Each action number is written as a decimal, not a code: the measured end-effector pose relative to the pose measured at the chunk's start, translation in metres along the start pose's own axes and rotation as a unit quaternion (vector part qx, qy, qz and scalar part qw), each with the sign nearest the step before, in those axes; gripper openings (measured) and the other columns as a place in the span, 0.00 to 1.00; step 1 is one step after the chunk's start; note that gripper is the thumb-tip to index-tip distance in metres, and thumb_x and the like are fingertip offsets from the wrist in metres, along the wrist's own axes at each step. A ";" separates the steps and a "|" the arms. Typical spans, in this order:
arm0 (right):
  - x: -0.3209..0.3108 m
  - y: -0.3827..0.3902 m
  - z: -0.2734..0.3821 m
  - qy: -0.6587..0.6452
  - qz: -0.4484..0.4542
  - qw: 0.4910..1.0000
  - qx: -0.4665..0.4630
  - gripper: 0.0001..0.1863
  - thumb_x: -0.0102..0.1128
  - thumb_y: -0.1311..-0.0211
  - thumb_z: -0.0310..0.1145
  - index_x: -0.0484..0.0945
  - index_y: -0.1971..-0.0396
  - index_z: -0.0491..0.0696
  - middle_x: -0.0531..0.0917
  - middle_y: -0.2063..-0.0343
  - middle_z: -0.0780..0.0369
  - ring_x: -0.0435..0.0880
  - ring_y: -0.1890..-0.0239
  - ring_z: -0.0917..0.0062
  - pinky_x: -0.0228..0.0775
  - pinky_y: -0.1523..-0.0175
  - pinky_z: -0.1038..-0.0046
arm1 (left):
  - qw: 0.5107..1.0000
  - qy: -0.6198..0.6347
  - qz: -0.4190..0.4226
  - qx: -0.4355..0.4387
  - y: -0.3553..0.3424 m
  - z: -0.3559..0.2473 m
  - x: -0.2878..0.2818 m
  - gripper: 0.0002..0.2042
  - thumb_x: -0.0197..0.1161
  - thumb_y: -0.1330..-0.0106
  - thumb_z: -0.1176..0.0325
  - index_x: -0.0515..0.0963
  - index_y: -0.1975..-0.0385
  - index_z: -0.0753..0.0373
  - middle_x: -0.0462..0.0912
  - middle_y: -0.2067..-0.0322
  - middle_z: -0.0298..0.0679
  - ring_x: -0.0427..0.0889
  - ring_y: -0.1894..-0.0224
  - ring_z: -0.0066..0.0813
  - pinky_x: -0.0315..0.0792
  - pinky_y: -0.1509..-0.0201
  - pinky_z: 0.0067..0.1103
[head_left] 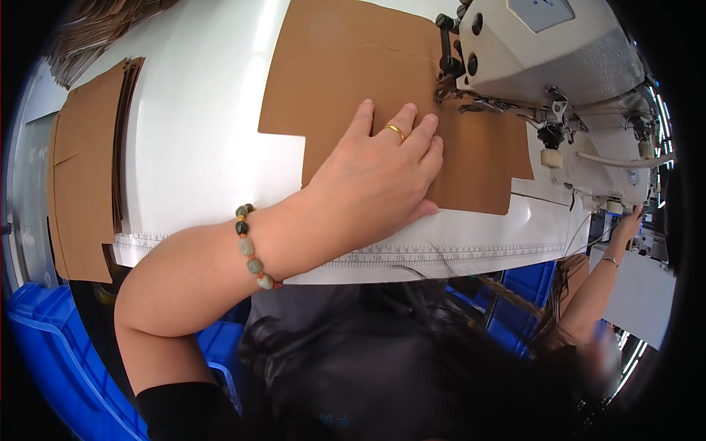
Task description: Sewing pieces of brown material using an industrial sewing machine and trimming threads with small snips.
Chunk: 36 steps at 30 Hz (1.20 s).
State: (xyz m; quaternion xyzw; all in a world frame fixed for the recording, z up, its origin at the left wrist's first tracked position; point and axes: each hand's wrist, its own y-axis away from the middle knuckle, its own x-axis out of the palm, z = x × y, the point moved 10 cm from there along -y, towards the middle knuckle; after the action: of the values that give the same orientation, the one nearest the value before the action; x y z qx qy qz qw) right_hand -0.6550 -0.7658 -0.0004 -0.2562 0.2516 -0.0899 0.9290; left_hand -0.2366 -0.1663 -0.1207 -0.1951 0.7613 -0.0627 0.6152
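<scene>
My left hand [375,169] lies flat on a brown panel [353,55], its fingers spread and slightly bent, with a gold ring on one finger. The panel has square notches at its corners and looks like thin sheet material; whether cloth or leather I cannot tell. It lies on the white tabletop [206,132], and its right part passes under the head of a white sewing machine [537,55]. The presser foot [443,92] is just beyond my fingertips, apart from them. A beaded bracelet [250,250] circles my left wrist. My right hand is out of view.
A stack of brown panels [84,162] stands at the left edge, with more brown pieces [103,29] behind. A printed ruler strip [382,257] runs along the near edge. Blue bins [55,345] sit below. At right is another person's arm [596,287].
</scene>
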 end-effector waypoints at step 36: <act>0.218 0.479 0.329 0.016 0.421 0.729 -0.539 0.28 0.65 0.48 0.29 0.76 0.43 0.52 0.84 0.68 0.63 0.85 0.75 0.69 0.75 0.73 0.66 | 0.997 -0.036 0.064 0.010 -0.010 -0.010 -0.006 0.35 0.66 0.37 0.44 0.73 0.36 0.61 0.74 0.37 0.45 0.69 0.30 0.46 0.63 0.31 0.47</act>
State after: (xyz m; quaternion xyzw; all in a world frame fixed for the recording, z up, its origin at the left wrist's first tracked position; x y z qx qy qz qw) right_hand -0.2812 -0.2802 -0.0979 -0.5800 0.3545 0.4574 0.5734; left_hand -0.2426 -0.1741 -0.1097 -0.1415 0.7487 -0.0240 0.6472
